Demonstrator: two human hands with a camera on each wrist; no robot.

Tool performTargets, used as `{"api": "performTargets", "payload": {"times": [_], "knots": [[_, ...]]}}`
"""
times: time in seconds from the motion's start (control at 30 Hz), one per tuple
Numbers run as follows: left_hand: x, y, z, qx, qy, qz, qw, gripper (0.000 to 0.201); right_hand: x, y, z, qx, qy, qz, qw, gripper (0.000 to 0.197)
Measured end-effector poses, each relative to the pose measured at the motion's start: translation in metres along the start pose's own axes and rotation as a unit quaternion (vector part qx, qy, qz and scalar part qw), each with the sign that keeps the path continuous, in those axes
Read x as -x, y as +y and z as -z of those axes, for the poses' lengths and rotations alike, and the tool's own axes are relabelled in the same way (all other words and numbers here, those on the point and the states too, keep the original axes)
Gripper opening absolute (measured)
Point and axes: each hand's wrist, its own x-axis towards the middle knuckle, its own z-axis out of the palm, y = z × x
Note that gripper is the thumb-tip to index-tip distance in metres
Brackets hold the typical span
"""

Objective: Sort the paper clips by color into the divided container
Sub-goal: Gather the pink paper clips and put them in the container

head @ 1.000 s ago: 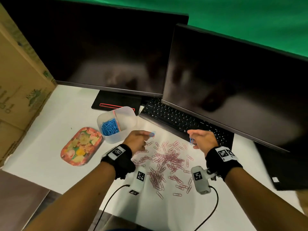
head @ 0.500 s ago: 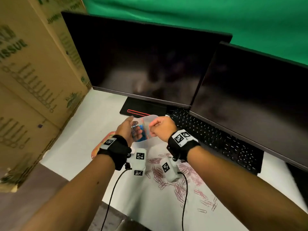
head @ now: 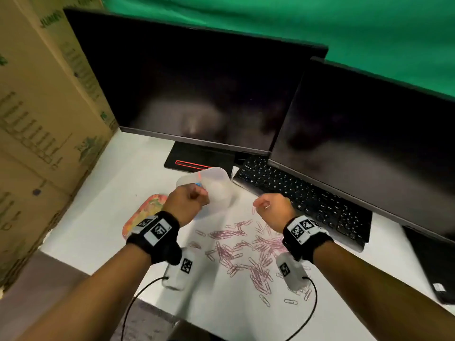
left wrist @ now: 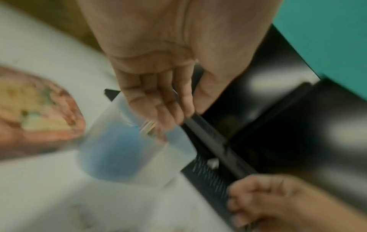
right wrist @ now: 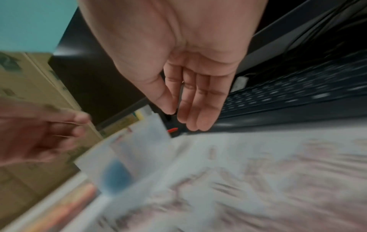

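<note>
A translucent divided container (head: pixel 216 171) stands on the white desk in front of the monitor stand. Blue paper clips (left wrist: pixel 119 157) fill its left compartment, and my left hand hides most of them in the head view. My left hand (head: pixel 189 200) hovers over the container's near left rim with its fingers (left wrist: pixel 158 109) relaxed and pointing down, holding nothing I can see. My right hand (head: pixel 261 205) is to the right of the container, above the far edge of the loose pink paper clips (head: pixel 246 254). Its fingers (right wrist: pixel 198 113) hang loose and empty.
A floral tray (head: pixel 145 212) lies left of the container. A black keyboard (head: pixel 307 200) runs behind my right hand under two dark monitors. A monitor stand (head: pixel 197 161) sits just behind the container. Cardboard boxes (head: pixel 37 119) wall off the left side.
Both hands came over the container, each with a blue clip. My right hand has since drawn back right over the pink clips, and the blue clips no longer show.
</note>
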Motion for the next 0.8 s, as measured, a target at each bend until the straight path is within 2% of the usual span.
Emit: {"api": "performTargets", "payload": {"times": [0.03, 0.07, 0.17, 0.23, 0.3, 0.37, 0.5, 0.57, 0.67, 0.73, 0.8], "knots": [[0.007, -0.011, -0.003, -0.090, -0.037, -0.014, 0.995, 0.008, 0.009, 0.021, 0.007, 0.038, 0.005, -0.013, 0.999, 0.024], [0.014, -0.020, -0.008, -0.188, -0.077, -0.017, 0.979, 0.007, 0.017, 0.042, 0.012, 0.083, -0.002, -0.030, 0.996, 0.025], [0.029, -0.051, -0.026, -0.431, -0.142, 0.011, 0.891, 0.054, 0.046, 0.101, 0.022, 0.172, -0.023, -0.091, 0.981, 0.033], [0.036, -0.061, -0.035, -0.489, -0.150, 0.040, 0.858, 0.075, 0.067, 0.127, 0.025, 0.178, -0.023, -0.152, 0.972, 0.051], [0.037, -0.064, -0.045, -0.481, -0.157, 0.063, 0.860, 0.082, 0.084, 0.141, 0.026, 0.188, -0.049, -0.181, 0.964, 0.070], [0.034, -0.062, -0.057, -0.467, -0.163, 0.059, 0.867, 0.078, 0.093, 0.145, 0.020, 0.191, -0.092, -0.166, 0.963, 0.079], [0.032, -0.049, -0.090, -0.438, -0.183, -0.007, 0.880, 0.060, 0.100, 0.133, 0.000, 0.192, -0.123, -0.095, 0.969, 0.083], [0.033, -0.046, -0.107, -0.404, -0.211, -0.039, 0.889, 0.052, 0.103, 0.128, -0.010, 0.178, -0.138, -0.043, 0.973, 0.078], [0.036, -0.042, -0.127, -0.366, -0.236, -0.079, 0.897, 0.043, 0.105, 0.129, -0.009, 0.106, -0.111, -0.007, 0.988, 0.068], [0.038, -0.040, -0.129, -0.374, -0.208, -0.069, 0.901, 0.052, 0.100, 0.134, -0.001, 0.099, -0.072, -0.014, 0.992, 0.068], [0.038, -0.042, -0.126, -0.422, -0.187, -0.041, 0.886, 0.079, 0.096, 0.137, 0.007, 0.141, -0.074, -0.028, 0.987, 0.076]]}}
